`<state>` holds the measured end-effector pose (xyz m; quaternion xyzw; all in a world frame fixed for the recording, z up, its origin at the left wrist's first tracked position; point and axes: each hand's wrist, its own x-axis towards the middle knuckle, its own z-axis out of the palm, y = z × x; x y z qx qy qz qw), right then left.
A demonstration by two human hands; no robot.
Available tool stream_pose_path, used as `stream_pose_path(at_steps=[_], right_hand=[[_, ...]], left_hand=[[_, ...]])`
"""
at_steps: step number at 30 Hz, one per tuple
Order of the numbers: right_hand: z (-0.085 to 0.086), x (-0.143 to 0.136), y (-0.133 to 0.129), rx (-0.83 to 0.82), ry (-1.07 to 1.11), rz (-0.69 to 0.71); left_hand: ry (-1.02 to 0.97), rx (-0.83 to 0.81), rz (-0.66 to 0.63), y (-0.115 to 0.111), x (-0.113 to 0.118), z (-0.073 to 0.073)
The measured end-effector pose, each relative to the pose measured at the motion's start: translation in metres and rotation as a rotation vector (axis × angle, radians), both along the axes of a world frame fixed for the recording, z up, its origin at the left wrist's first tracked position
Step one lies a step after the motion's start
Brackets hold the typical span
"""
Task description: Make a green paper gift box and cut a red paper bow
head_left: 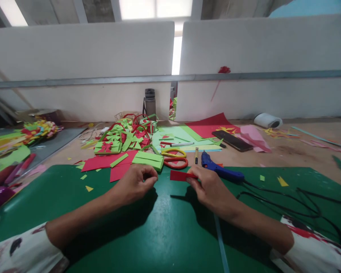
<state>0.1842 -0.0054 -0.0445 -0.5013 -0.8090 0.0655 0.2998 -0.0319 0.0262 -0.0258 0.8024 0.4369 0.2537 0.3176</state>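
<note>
You have the red paper strip (177, 175) in your right hand (211, 189), pinched tight between thumb and finger. It is up above the green mat (165, 239), with its free end pointing to your left hand (136, 184). That hand is curled near the strip, but I cannot tell if its fingertips touch. Just past it sits a folded green paper packet (148, 160), beside the scissors (176, 167). A blue glue gun (223, 171) lies near your right hand. Farther back stands a dark bottle (150, 104).
</note>
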Motion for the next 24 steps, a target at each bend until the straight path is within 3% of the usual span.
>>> stream_pose_path(at_steps=[4,8,11,19,24], right_hand=[[-0.002,-0.004,0.0,-0.015,-0.004,0.02],[-0.007,-0.012,-0.004,-0.026,-0.019,0.058],[-0.006,-0.013,-0.006,-0.03,-0.02,0.079],[-0.004,-0.015,-0.008,-0.018,0.03,0.207],[0.0,-0.016,-0.01,-0.006,0.008,0.227]], left_hand=[[-0.072,-0.055,-0.052,-0.001,0.005,0.002],[-0.077,-0.199,-0.11,-0.006,0.017,-0.011],[-0.031,-0.087,-0.107,-0.008,0.021,-0.019],[0.031,0.404,-0.184,-0.015,0.023,-0.028],[0.015,0.475,-0.213,-0.015,0.019,-0.031]])
